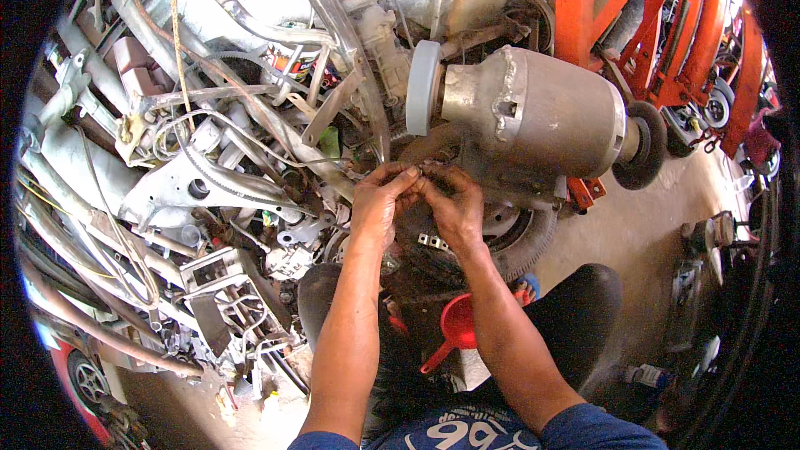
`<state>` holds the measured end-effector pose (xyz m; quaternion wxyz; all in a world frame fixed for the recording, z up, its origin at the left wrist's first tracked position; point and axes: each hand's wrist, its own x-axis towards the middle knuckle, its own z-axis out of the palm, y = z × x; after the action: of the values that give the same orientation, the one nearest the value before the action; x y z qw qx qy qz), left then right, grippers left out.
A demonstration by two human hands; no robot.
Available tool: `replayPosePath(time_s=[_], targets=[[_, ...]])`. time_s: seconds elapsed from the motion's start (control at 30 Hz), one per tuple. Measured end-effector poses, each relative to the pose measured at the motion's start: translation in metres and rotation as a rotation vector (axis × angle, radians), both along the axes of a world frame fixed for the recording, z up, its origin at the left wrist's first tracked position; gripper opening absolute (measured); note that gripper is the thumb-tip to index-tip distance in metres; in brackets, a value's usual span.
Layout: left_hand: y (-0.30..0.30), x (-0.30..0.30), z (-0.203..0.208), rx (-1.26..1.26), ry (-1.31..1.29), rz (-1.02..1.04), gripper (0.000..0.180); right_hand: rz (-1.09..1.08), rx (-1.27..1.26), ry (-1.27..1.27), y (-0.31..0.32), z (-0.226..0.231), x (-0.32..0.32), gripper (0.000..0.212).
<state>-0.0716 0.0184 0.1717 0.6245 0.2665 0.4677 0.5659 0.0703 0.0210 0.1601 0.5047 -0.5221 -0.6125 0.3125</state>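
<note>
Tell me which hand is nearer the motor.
Right. In view, the right hand is just below and left of the motor; the left hand is farther left.

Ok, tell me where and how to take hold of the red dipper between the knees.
Grip the red dipper by its handle, probably best from the person's left with the left hand. The handle is narrow and juts toward the picture's lower left, in plain view, while the right forearm covers part of the wide bowl's right side.
</note>
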Motion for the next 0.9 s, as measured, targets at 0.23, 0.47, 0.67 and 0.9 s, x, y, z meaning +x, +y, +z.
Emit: replayPosePath(time_s=[0.23,0.47,0.67,0.9], targets=[[0.008,0.004,-0.004,0.022,-0.192,0.034,0.024,-0.102,-0.166,0.352,0.003,0.006,-0.022,0.024],[0.019,0.016,-0.006,0.024,-0.314,0.110,0.023,-0.152,-0.195,0.357,0.021,0.005,-0.030,0.027],[0.029,0.026,-0.007,0.077,-0.381,0.129,0.026,-0.214,-0.196,0.418,0.030,0.008,-0.035,0.027],[0.027,0.028,-0.002,0.072,-0.430,0.177,0.027,-0.204,-0.217,0.357,0.031,0.014,-0.035,0.027]])
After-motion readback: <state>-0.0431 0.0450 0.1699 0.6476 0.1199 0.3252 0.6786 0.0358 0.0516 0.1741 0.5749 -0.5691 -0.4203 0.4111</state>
